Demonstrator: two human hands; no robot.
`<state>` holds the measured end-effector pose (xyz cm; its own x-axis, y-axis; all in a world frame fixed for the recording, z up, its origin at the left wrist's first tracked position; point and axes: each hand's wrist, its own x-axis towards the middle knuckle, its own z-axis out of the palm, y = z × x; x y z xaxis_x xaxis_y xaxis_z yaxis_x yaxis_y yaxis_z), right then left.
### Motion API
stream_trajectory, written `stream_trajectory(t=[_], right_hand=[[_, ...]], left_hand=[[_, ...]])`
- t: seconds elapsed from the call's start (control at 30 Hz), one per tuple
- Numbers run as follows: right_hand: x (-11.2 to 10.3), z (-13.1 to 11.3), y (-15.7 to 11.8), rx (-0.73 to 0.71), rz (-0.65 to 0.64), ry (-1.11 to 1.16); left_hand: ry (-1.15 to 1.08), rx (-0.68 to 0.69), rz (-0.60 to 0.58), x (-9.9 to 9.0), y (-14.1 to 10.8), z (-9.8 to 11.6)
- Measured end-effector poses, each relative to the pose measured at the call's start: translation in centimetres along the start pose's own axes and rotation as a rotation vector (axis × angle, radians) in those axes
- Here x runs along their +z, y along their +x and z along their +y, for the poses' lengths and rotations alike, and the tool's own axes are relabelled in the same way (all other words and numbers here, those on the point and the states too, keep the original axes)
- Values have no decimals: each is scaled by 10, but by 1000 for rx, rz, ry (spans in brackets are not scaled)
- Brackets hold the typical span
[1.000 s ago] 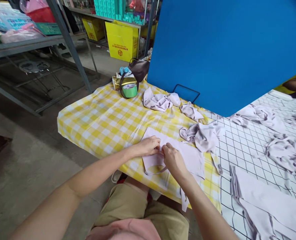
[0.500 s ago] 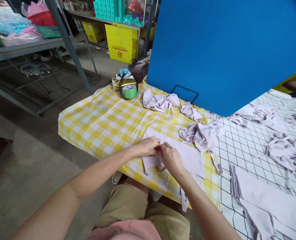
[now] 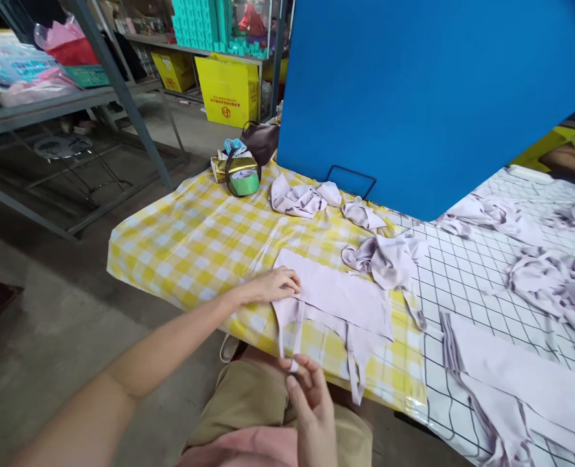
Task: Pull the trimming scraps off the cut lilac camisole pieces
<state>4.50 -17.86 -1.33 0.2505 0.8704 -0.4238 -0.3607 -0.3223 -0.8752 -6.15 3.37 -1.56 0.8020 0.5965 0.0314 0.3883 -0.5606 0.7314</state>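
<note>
A pale lilac fabric piece with narrow straps (image 3: 340,292) lies on the yellow checked cloth (image 3: 194,227) at the table's near edge. My left hand (image 3: 280,285) rests on its upper left part, fingers bent and pressed on the fabric. Lower down, by the table edge, my right hand (image 3: 309,383) pinches the looped end of a strap between thumb and fingers. Another strap (image 3: 354,363) hangs over the edge to the right. A crumpled lilac piece (image 3: 389,259) lies just beyond the fabric.
Crumpled lilac pieces (image 3: 299,196) lie farther back. Green tape (image 3: 245,182) and a dark bag (image 3: 262,141) sit at the back left, near a large blue panel (image 3: 389,97). Stacked lilac fabric (image 3: 520,370) is at right. Another person's arm (image 3: 566,162) shows far right.
My right hand has moved away from my left, down toward me, drawing the strap out. My left hand stays on the fabric. The view has shifted slightly.
</note>
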Motion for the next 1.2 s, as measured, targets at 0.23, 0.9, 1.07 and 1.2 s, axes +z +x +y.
stream_trajectory(t=[0.23,0.9,1.07,1.2], right_hand=[[0,53,-8,137,-15,190],[-107,-127,174,-246,368,-1092],[-112,-143,147,-209,136,-793],[-116,-179,134,-33,-122,-367]], left_hand=[[2,-79,30,2,5,4],[106,-669,248,-28,48,-19],[-79,-492,233,-40,29,-6],[-156,-270,352,-66,32,13]])
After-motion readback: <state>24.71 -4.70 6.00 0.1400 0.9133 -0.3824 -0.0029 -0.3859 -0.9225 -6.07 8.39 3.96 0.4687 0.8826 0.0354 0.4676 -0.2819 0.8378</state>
